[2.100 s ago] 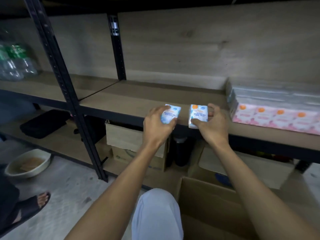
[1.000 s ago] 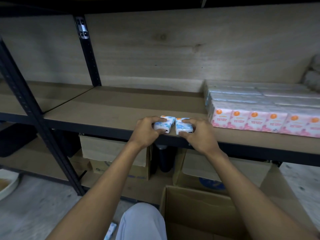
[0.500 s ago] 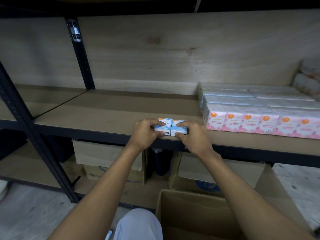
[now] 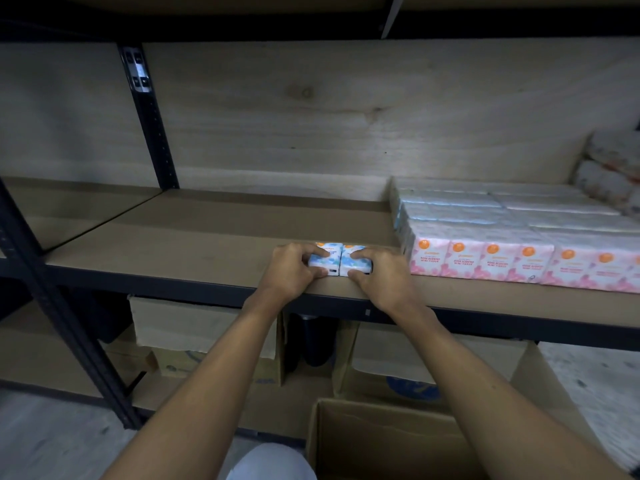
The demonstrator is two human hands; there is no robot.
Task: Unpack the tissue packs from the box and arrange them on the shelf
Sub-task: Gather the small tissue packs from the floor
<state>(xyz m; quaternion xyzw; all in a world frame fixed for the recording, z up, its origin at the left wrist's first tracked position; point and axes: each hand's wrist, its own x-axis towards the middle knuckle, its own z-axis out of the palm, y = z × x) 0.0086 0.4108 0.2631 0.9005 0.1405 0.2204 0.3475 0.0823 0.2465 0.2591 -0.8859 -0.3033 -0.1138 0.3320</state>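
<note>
Middle of the frame, on the shelf (image 4: 207,244) front, left hand (image 4: 294,268) gripping left blue pack (image 4: 330,264), right hand (image 4: 377,275) gripping right blue pack (image 4: 356,265), packs touching, pink packs (image 4: 502,261) just to the right.

Shelf board (image 4: 207,237): 2 blue tissue packs (image 4: 332,264) touching, near front edge; pink packs (image 4: 519,261) in block just right.
</note>
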